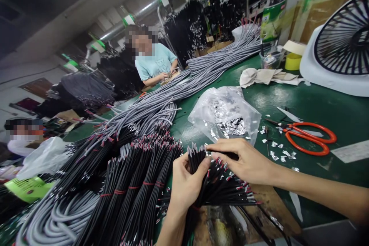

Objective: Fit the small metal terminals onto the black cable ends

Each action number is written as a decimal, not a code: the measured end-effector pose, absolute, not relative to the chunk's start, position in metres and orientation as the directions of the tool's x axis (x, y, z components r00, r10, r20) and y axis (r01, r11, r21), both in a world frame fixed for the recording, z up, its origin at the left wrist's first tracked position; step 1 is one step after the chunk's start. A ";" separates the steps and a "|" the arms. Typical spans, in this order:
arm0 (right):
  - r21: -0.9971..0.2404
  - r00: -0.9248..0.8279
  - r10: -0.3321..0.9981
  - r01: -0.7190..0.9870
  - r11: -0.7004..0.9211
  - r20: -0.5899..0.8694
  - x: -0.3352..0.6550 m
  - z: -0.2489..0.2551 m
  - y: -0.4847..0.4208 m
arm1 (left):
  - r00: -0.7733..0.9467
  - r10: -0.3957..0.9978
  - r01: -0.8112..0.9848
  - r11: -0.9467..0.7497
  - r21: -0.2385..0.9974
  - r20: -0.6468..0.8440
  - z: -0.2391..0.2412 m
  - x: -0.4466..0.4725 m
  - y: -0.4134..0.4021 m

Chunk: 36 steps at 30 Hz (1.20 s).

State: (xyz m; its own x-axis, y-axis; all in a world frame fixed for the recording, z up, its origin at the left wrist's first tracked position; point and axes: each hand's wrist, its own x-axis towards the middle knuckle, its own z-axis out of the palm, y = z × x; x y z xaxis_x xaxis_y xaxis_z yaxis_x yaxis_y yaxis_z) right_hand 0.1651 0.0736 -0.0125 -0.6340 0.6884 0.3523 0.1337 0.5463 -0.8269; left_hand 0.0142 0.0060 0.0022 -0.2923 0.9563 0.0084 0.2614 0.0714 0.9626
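My left hand (188, 178) is wrapped round a bundle of thin black cables (196, 156), their stripped ends pointing up. At the top of this bundle, the fingers of my right hand (245, 159) are pinched by the cable ends, close to my left thumb; what lies between them is too small to make out. More black cables (230, 190) with red and white wire ends fan out below my hands. Just beyond stands a clear plastic bag (221, 109) of small silvery foil pieces. Cable bundles tied with red bands (144, 188) lie to the left.
Orange-handled scissors (311, 138) lie at right near scattered foil bits (284, 155). Long grey cables (184, 84) run across the green table (276, 100). A white fan (337, 46) and a folded cloth (268, 77) sit at back right. A co-worker (155, 61) sits across the table.
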 end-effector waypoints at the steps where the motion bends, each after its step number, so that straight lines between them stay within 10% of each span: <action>1: -0.829 -0.636 0.687 0.129 0.544 0.352 0.165 -0.012 0.074 | -0.291 0.957 0.267 0.071 0.961 0.010 0.002 0.014 0.006; 28: -0.809 -0.597 0.696 0.127 0.573 0.399 0.165 -0.015 0.074 | -0.296 0.955 0.170 0.065 0.983 -0.012 0.004 0.010 0.007; 36: -0.955 -0.487 0.839 0.033 0.294 0.241 0.164 -0.015 0.075 | -0.328 0.944 0.256 0.116 0.960 -0.027 0.005 0.018 0.008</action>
State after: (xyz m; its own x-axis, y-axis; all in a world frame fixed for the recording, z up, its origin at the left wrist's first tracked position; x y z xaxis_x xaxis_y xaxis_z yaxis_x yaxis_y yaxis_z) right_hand 0.1637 0.0753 -0.0154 -0.4872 0.8394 0.2411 0.0333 0.2938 -0.9553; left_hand 0.0180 0.0080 0.0046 -0.3283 0.9442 -0.0270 0.2557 0.1163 0.9597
